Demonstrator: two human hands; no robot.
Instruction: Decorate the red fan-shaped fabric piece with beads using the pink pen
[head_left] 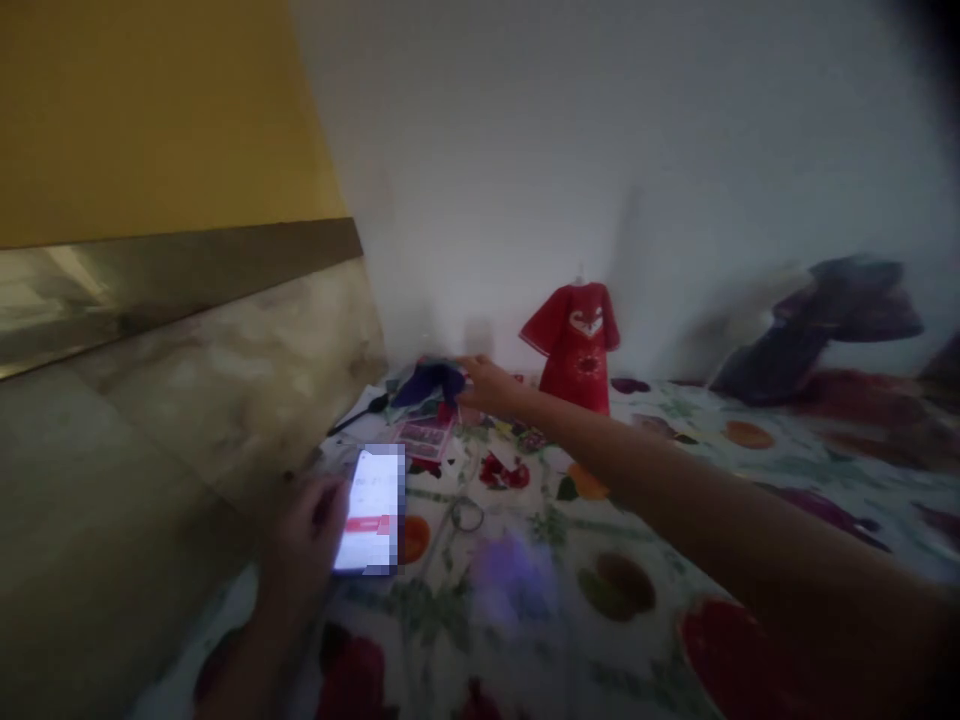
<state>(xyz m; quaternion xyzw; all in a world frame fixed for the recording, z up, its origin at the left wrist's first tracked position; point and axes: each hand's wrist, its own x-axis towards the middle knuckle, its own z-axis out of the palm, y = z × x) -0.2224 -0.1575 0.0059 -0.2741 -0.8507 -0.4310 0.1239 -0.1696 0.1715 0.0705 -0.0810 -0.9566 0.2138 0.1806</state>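
Note:
My left hand (pixel 311 525) is at the lower left, its fingers curled at the left edge of a lit phone (pixel 369 512). The phone's screen is bright, with a red band across it. My right arm reaches across the patterned cloth to the far side, where my right hand (pixel 484 385) has its fingers closed at the edge of a dark blue cloth piece (pixel 431 385). A pink printed card (pixel 422 438) lies just in front of that cloth piece, and a thin ring (pixel 468 515) rests nearer to me.
A small red dress (pixel 577 350) stands upright against the white wall. Blurred dark garments (pixel 817 330) are at the right. A black-handled item (pixel 360 413) lies near the tiled wall (pixel 225 370) on the left. The fruit-patterned cloth (pixel 540 640) covers the surface.

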